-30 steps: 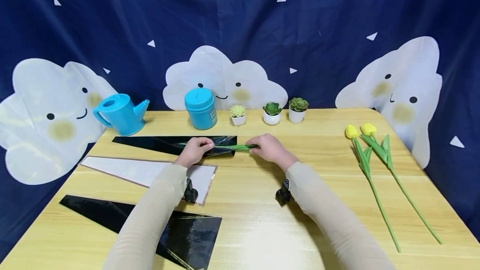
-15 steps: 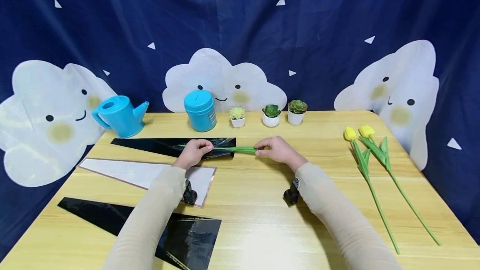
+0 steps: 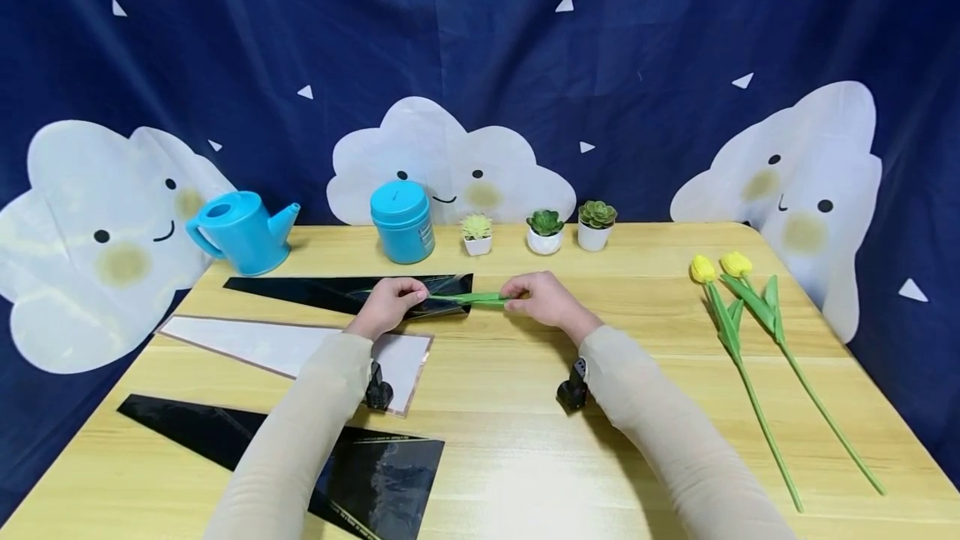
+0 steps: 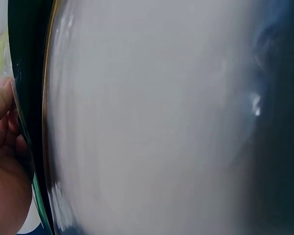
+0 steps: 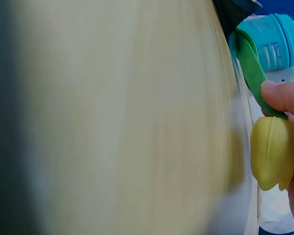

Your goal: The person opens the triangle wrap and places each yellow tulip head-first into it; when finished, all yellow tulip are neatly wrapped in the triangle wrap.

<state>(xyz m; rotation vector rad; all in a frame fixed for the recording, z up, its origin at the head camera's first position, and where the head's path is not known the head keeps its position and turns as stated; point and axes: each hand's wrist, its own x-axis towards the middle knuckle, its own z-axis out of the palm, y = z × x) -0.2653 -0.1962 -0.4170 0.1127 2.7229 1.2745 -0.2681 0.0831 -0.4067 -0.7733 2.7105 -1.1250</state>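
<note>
Right hand (image 3: 546,302), gripping the tulip (image 5: 273,152), sits slightly nearer the sleeve (image 3: 352,292) than before. Left hand (image 3: 390,303) pinches the sleeve mouth; the stem (image 3: 468,297) runs inside.

A yellow artificial tulip with a green stem and leaf (image 3: 471,298) lies nearly level just above the worktop, its bloom in the right hand (image 3: 546,301), its stem running left into the open end of a glossy black tapered plastic sleeve (image 3: 337,290). The left hand (image 3: 388,303) pinches the sleeve's wide mouth; the sleeve lies flat, narrowing leftward.
</note>
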